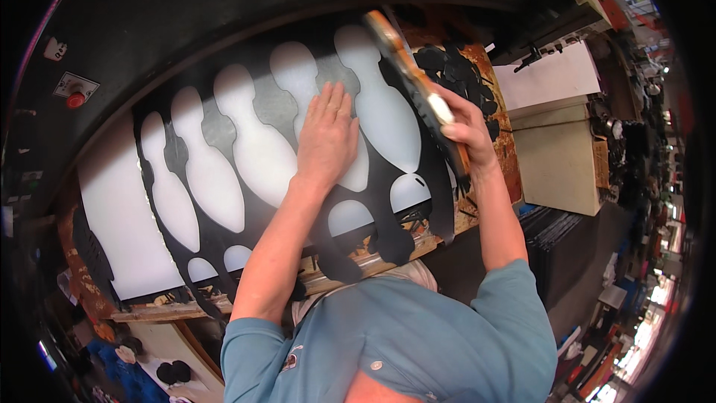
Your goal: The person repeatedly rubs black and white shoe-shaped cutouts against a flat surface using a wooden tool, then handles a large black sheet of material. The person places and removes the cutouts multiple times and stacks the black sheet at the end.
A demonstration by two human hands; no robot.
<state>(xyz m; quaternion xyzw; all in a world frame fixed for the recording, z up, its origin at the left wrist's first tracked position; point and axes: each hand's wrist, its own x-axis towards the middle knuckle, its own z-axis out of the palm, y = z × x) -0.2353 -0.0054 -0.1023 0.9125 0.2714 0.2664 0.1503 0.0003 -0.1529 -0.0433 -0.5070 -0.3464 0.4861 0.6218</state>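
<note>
My left hand [328, 134] lies flat, palm down, on a black sheet [377, 213] that has several sole-shaped openings cut through it. A white board [127, 209] shows through the openings and beyond the sheet's left end. Over the sheet's right end, my right hand [466, 130] grips a long, narrow cutting die [403, 60], tilted and seen edge-on. Its orange and pale sides are smeared by motion. Strips of the black sheet hang over the near edge of the table.
A dark machine beam [224, 4] spans the far side, with a red button [75, 100] at its left. Black scraps [459, 75] lie on the worn brown tabletop at right. Further right stand a beige cabinet [556, 149] and a stack of black sheets [559, 246].
</note>
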